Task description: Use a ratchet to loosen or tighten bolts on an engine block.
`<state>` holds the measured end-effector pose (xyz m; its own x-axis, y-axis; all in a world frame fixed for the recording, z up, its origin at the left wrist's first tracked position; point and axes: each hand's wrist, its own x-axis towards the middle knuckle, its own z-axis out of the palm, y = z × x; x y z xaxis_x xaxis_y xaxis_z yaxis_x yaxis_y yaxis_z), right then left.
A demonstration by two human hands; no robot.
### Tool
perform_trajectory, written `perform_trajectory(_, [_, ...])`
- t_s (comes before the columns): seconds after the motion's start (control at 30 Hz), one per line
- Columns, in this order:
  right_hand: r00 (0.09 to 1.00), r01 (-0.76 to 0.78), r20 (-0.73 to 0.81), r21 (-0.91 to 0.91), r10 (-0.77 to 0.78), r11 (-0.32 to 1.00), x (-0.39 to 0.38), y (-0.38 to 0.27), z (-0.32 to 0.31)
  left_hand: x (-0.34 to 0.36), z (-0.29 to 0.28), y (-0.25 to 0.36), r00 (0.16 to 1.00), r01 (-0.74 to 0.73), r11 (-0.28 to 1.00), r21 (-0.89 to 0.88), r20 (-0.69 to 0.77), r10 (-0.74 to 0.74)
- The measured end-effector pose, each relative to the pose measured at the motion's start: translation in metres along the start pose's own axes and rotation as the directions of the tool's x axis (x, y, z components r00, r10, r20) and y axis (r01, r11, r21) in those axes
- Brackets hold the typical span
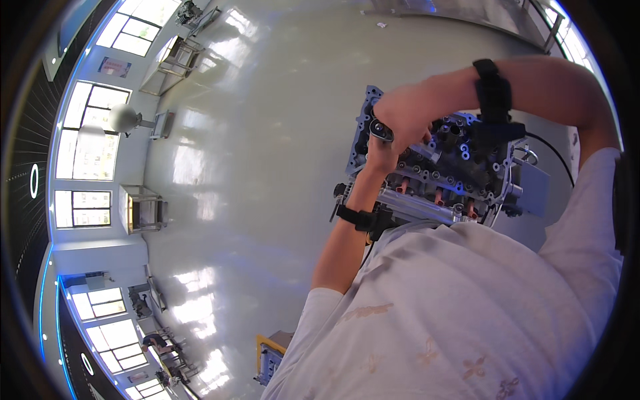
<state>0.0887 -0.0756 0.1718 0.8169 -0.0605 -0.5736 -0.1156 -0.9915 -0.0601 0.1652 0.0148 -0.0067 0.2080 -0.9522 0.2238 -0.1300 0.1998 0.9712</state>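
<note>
Engine under both hands, dark tool at its left end

The engine sits right of centre, just in front of the person's pale shirt, its pitted metal upper side facing the camera. The right hand reaches across from the upper right, its grip closed around a dark tool with a rounded end, which pokes out beside the fingers. The left hand comes up from below and meets the right one at the tool; its fingers are largely hidden, so whether its grip holds anything is impossible to say. Beside the hands, a silvery cylinder slants over the engine; whether it joins the tool is unclear.

Orange-brown pieces stand in a row along the engine's near side, and small bluish rings show on top. Each wrist wears a black strap, and a black cable curves away from the right one. Beyond stretches a glossy grey floor, with a table near the windows at left.
</note>
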Motion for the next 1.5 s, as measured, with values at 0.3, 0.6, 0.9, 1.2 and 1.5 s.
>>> perform_trajectory(0.3, [0.995, 0.071, -0.081, 0.131, -0.061, 0.989, -0.011, 0.007, 0.0, 0.004, 0.004, -0.005, 0.981, 0.136, 0.939, 0.316, -0.174, -0.083])
perform_trajectory(0.6, [0.984, 0.172, 0.018, -0.374, -0.178, 0.911, 0.015, 0.009, -0.013, 0.002, 0.005, 0.019, 0.948, 0.207, 0.748, 0.631, -0.319, 0.007])
perform_trajectory(0.9, [0.982, -0.117, 0.17, 0.231, 0.079, 0.966, 0.005, 0.012, -0.01, -0.006, 0.012, 0.026, 0.913, 0.394, 0.366, 0.843, -0.406, -0.047])
perform_trajectory(1.2, [0.943, 0.237, -0.166, -0.267, -0.287, 0.934, 0.001, 0.016, -0.006, 0.0, 0.01, 0.029, 0.892, 0.438, 0.387, 0.812, -0.447, -0.071])
perform_trajectory(1.5, [0.926, 0.277, -0.127, -0.408, -0.355, 0.87, 0.005, 0.017, -0.007, -0.003, 0.017, 0.012, 0.91, 0.346, 0.561, 0.752, -0.414, -0.007])
